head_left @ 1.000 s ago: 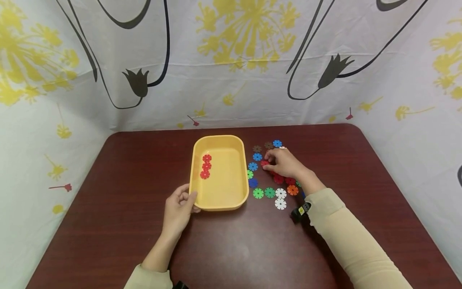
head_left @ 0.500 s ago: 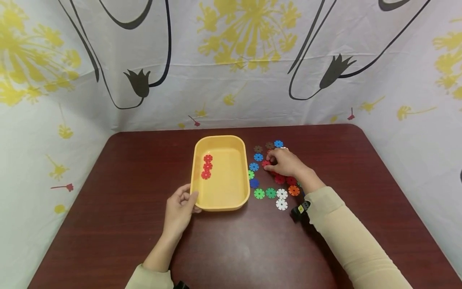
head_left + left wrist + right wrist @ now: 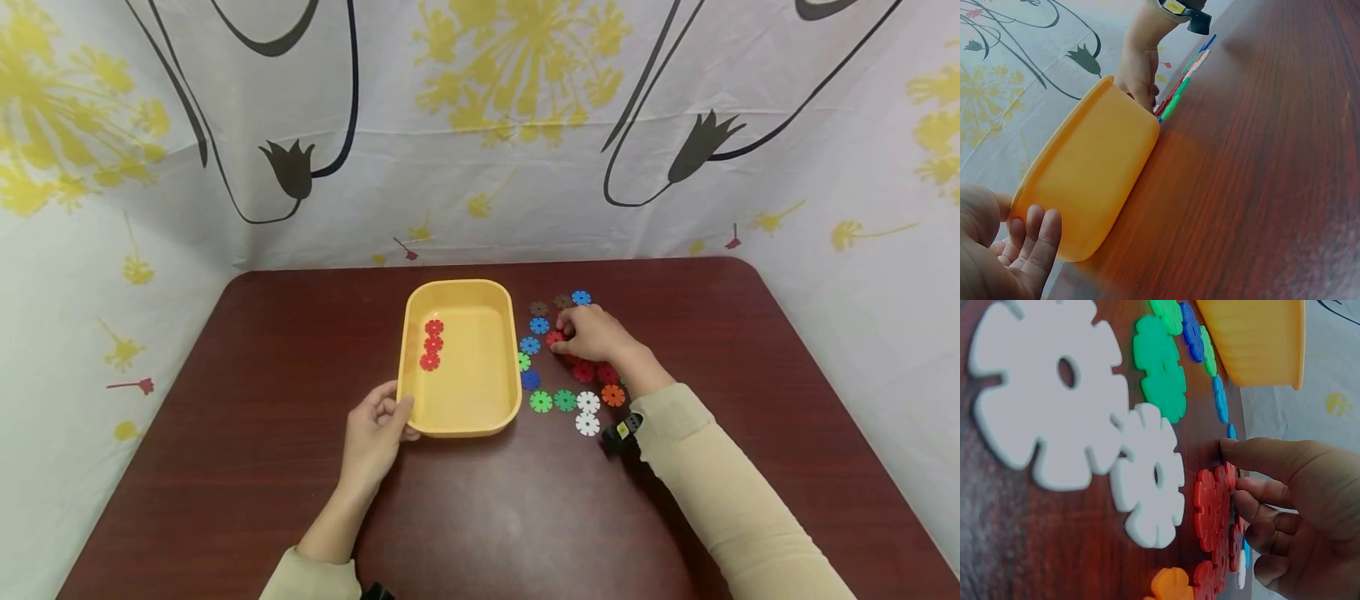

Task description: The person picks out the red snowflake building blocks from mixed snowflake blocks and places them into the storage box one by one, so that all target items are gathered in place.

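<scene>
My left hand grips the near left corner of a yellow plastic tray, thumb over the rim and fingers outside, as the left wrist view also shows. Inside the tray, three red flower-shaped discs lie in a line. To the right of the tray, my right hand pinches a red flower-shaped disc between thumb and fingers, low at the table. More red discs lie just below those fingertips in the right wrist view; the hand partly hides others.
Notched discs in several colours surround the right hand: blue, brown, green, white and orange. The dark red-brown table meets a patterned cloth behind.
The view has shifted very slightly. Both hands, the tray and the discs keep practically the same places; the right hand stays at the red disc.
</scene>
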{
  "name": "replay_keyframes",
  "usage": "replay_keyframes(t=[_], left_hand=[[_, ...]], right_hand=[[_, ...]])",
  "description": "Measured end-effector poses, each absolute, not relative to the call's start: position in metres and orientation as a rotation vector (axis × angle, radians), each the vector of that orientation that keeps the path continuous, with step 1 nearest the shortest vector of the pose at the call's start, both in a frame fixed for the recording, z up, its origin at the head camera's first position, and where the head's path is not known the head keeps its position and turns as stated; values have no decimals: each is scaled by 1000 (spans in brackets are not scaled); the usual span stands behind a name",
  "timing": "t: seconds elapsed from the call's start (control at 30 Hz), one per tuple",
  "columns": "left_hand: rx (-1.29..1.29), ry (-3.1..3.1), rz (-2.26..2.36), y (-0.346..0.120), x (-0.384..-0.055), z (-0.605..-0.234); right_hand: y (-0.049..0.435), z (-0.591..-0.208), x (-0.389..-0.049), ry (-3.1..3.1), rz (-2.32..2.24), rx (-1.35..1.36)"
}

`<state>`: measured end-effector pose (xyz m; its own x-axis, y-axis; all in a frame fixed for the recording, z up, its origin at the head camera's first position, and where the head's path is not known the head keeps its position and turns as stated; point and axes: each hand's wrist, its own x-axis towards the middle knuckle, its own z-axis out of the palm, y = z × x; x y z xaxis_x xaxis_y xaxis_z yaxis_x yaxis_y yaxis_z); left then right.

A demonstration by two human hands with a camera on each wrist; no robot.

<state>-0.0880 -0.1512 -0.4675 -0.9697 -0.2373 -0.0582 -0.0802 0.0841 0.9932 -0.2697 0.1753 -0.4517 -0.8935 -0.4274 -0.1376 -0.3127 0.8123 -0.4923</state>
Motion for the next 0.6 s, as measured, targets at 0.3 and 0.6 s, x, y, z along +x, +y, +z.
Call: replay_keyframes(t=[0.3,0.6], left_hand=[[331,-2223,-2022,-152,-89,-468],[320,-2210,-2029,-151,-89,-468]], right_hand=[[174,-455,-272,2728,-739,-620],[176,-460,-274,2722,-800,-697]])
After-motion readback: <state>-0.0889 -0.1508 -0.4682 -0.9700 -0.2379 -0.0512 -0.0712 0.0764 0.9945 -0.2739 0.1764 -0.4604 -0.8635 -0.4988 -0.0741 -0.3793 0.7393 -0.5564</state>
